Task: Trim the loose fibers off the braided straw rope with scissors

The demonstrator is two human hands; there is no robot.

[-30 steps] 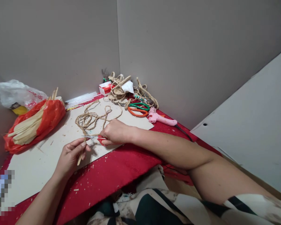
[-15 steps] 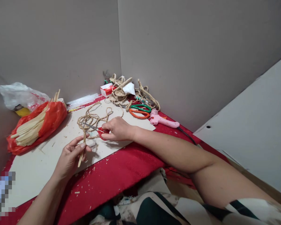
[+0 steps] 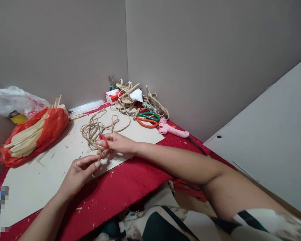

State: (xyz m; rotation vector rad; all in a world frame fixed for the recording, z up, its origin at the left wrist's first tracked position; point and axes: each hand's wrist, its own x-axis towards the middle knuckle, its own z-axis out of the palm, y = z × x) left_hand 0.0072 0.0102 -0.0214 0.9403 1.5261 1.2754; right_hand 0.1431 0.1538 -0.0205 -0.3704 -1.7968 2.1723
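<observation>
Left hand (image 3: 82,170): you pinch braided tan cord (image 3: 92,133), perhaps steadying it.
Right hand (image 3: 117,143): you grip red-handled metal scissors (image 3: 104,138).

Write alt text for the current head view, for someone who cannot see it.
The left hand pinches a braided cord over a pale board while the right hand holds red-handled scissors beside it. A red bag of pale strips lies left, a pink glue gun right.
</observation>
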